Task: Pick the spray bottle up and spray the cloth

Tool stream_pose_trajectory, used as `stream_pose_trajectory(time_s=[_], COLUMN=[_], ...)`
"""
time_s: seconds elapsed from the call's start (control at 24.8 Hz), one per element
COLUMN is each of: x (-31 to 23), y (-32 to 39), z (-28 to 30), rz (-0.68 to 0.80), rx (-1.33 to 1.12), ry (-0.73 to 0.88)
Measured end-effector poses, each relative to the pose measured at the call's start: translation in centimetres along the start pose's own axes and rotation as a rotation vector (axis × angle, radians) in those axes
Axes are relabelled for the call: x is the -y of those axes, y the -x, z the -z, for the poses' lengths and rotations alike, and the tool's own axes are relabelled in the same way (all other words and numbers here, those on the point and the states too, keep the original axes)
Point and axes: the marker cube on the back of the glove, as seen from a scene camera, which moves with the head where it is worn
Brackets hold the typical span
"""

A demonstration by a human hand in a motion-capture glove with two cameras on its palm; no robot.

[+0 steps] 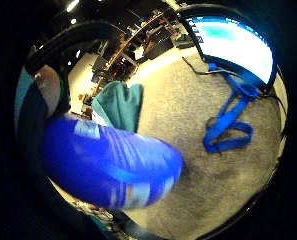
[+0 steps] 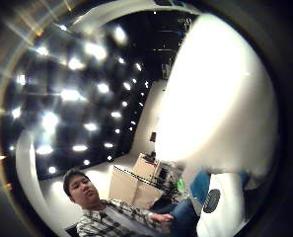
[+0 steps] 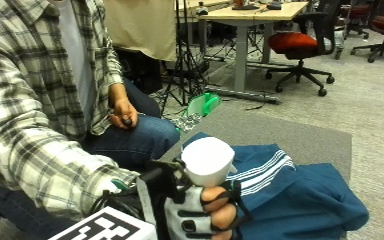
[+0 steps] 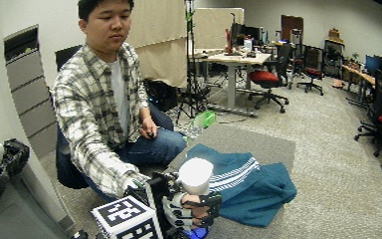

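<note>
From the outside view, my gloved right hand (image 3: 202, 212) is raised at the near edge of the grey table (image 3: 292, 132), fingers curled round the spray bottle (image 3: 207, 161), whose white top stands above my fist. The teal cloth (image 3: 298, 192) with white stripes lies bunched on the table just beyond the bottle. My bare left hand (image 3: 123, 117) rests on my thigh. The wide outside view shows the bottle's blue base (image 4: 197, 232) below my hand. In the little-finger palm view, the blue bottle body (image 1: 113, 165) fills the frame beside the cloth (image 1: 120, 105).
</note>
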Motion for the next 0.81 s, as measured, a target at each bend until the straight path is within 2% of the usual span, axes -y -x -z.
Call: stream_pose_trajectory(time_s=[0.2,0.81], x=[1.3,1.9], y=[-0.2,0.5], z=[-0.6,-0.6], rz=[-0.018,0.046], rx=[0.062,-0.009], ry=[-0.033,-0.099])
